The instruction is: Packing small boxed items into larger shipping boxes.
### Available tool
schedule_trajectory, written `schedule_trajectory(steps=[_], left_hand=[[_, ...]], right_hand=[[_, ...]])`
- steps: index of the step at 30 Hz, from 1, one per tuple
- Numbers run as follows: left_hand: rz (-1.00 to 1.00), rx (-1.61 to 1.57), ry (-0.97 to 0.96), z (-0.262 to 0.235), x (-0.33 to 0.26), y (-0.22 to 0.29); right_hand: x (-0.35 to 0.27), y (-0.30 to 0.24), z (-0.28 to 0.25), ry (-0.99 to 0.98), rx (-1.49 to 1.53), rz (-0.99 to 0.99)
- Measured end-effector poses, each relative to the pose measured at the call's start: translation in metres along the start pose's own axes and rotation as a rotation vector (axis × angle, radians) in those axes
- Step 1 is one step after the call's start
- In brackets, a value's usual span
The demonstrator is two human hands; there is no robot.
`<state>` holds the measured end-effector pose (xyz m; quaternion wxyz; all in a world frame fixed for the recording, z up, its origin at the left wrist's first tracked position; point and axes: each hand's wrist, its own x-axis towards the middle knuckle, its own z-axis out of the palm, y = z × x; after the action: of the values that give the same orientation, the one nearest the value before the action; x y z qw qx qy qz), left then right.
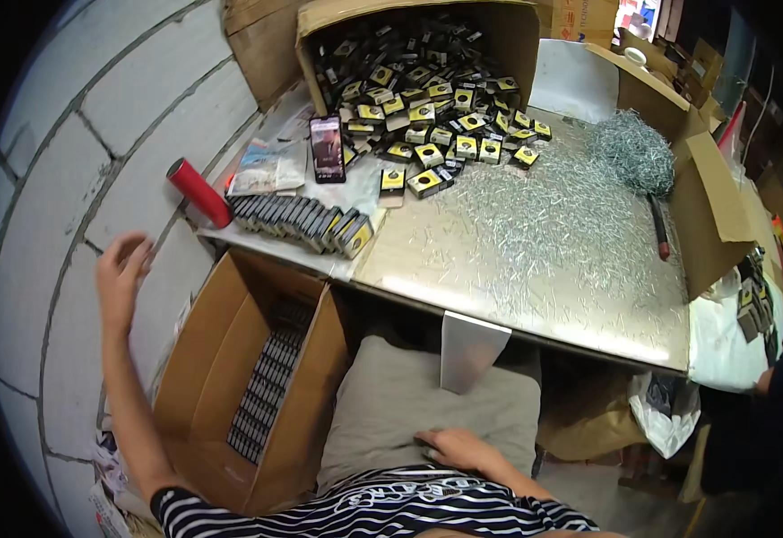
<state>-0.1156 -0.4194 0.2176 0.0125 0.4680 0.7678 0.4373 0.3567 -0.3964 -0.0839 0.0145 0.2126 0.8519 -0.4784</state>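
My left hand (pixel 124 273) is raised beside the block wall, fingers loosely bent and apart, with nothing visible in them. Nearest to it is a red cylinder (pixel 198 193) leaning at the table's left edge. On my lap rests my right hand (pixel 456 446), fingers laid on the grey trousers and partly hidden, no object showing in it. A row of small black-and-yellow boxes (pixel 297 220) stands along the table's near left edge. Below, an open cardboard carton (pixel 198 359) holds packed rows of small dark boxes (pixel 268 394).
A tipped carton (pixel 306 63) spills many small boxes (pixel 429 154) onto the table (pixel 409 251). A phone (pixel 328 148) stands upright by them. Loose nails (pixel 535 215) and a nail heap (pixel 633 152) cover the right side. A pale plate (pixel 472 350) juts from the front edge.
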Motion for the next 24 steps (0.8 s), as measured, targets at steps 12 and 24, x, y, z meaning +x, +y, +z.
schedule_trajectory(steps=[12, 24], left_hand=[[0.074, 0.031, -0.010, 0.293, 0.252, 0.030], [-0.087, 0.349, 0.132, 0.387, 0.243, -0.006]], right_hand=[[-0.083, 0.015, -0.144, 0.160, 0.416, 0.235], [0.116, -0.045, -0.407, 0.608, 0.235, -0.093]])
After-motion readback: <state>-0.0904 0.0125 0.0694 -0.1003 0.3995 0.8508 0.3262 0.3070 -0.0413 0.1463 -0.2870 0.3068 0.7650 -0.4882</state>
